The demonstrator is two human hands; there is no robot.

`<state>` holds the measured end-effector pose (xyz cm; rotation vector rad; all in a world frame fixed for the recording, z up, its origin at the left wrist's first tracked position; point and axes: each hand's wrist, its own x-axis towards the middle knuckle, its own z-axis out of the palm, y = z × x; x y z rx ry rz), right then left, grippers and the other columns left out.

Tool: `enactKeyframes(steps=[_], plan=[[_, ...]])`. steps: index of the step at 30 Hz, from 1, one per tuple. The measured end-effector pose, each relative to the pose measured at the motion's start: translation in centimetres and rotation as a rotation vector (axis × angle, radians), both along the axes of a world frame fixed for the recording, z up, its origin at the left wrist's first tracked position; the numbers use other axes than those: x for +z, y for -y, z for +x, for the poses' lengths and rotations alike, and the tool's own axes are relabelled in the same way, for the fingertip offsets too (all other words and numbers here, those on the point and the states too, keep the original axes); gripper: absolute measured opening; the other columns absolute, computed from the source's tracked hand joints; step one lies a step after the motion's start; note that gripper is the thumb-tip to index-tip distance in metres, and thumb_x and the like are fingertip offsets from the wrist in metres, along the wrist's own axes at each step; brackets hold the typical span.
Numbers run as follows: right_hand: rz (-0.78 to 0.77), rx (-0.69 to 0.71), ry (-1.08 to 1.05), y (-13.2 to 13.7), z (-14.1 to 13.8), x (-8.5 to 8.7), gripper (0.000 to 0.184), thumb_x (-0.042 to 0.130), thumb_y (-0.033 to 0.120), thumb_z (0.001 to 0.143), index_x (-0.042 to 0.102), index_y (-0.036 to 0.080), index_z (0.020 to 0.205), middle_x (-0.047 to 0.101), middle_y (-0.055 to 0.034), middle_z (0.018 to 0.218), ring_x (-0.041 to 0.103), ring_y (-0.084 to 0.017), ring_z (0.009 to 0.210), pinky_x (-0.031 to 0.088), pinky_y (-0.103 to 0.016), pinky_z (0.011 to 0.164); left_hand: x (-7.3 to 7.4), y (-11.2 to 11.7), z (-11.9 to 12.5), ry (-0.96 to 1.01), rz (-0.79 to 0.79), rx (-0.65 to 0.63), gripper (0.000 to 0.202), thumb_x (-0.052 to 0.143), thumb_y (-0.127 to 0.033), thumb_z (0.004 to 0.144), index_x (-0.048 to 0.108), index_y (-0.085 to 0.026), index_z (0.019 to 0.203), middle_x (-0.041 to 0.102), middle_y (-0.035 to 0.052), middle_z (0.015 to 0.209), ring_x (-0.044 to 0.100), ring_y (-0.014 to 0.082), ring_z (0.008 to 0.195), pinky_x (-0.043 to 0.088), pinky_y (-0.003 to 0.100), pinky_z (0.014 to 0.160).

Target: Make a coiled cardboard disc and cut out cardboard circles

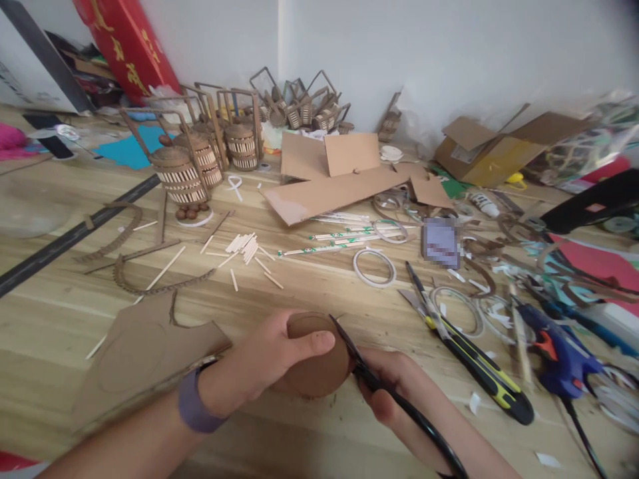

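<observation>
Pinched between thumb and fingers of my left hand is a round cardboard disc, held just above the wooden table. My right hand grips black-handled scissors, whose blade tips lie at the disc's upper right edge. How far apart the blades stand is hard to see. Left of my hands lies a cardboard sheet with a circle drawn on it and a cut-out edge. A yellow and black utility knife rests to the right, its blade out.
A blue glue gun and its cord lie at the right. Tape rings, short wooden sticks and cardboard pieces spread across the middle. Small handled baskets stand at the back left; an open carton sits back right.
</observation>
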<state>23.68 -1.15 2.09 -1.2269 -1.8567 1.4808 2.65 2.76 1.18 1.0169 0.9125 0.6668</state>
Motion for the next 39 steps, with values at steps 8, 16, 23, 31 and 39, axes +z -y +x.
enactKeyframes(steps=[8, 16, 23, 31, 39], plan=[[0.007, 0.011, -0.015, -0.03, -0.16, -0.03, 0.073, 0.035, 0.089, 0.080, 0.053, 0.019, 0.075, 0.030, 0.0059, 0.061, 0.024, -0.011, 0.054, 0.019, -0.025, 0.046, 0.49, 0.08, 0.07, 0.022, 0.005, 0.018, 0.031, 0.080, -0.043, 0.076, 0.077, -0.023, 0.100, 0.080, 0.0006, 0.099, 0.069, 0.0265, 0.105, 0.050, 0.036, 0.093], [0.023, -0.014, -0.002, 0.04, -0.26, -0.30, 0.072, 0.033, 0.088, 0.082, 0.050, 0.020, 0.069, 0.029, 0.0064, 0.059, 0.024, -0.010, 0.052, 0.022, -0.025, 0.045, 0.62, 0.05, 0.12, 0.003, -0.023, 0.020, 0.038, 0.078, -0.043, 0.076, 0.076, -0.021, 0.107, 0.080, 0.0041, 0.103, 0.068, 0.0290, 0.106, 0.049, 0.040, 0.094], [0.023, 0.007, -0.076, 0.09, -0.38, -0.38, 0.074, 0.030, 0.090, 0.081, 0.055, 0.021, 0.069, 0.037, 0.0045, 0.046, 0.044, -0.015, 0.053, 0.034, -0.025, 0.048, 0.44, 0.14, 0.15, 0.001, -0.043, 0.036, 0.042, 0.079, -0.043, 0.075, 0.075, -0.018, 0.109, 0.078, 0.0075, 0.112, 0.068, 0.0306, 0.107, 0.049, 0.040, 0.094], [0.009, -0.035, -0.087, 0.20, -0.33, -0.80, 0.071, 0.034, 0.089, 0.081, 0.047, 0.021, 0.064, 0.039, 0.0051, 0.050, 0.035, -0.011, 0.047, 0.027, -0.024, 0.045, 0.61, 0.20, 0.23, 0.029, -0.020, -0.012, 0.036, 0.076, -0.043, 0.078, 0.077, -0.016, 0.103, 0.079, 0.0056, 0.088, 0.070, 0.0268, 0.090, 0.051, 0.037, 0.084], [-0.035, -0.030, -0.052, 0.32, -0.64, 0.17, 0.071, 0.034, 0.089, 0.081, 0.050, 0.021, 0.071, 0.032, 0.0078, 0.050, 0.024, -0.009, 0.044, 0.018, -0.024, 0.041, 0.68, 0.22, 0.27, 0.046, -0.007, -0.005, 0.034, 0.076, -0.042, 0.078, 0.077, -0.019, 0.103, 0.078, 0.0029, 0.086, 0.069, 0.0257, 0.094, 0.050, 0.035, 0.087]])
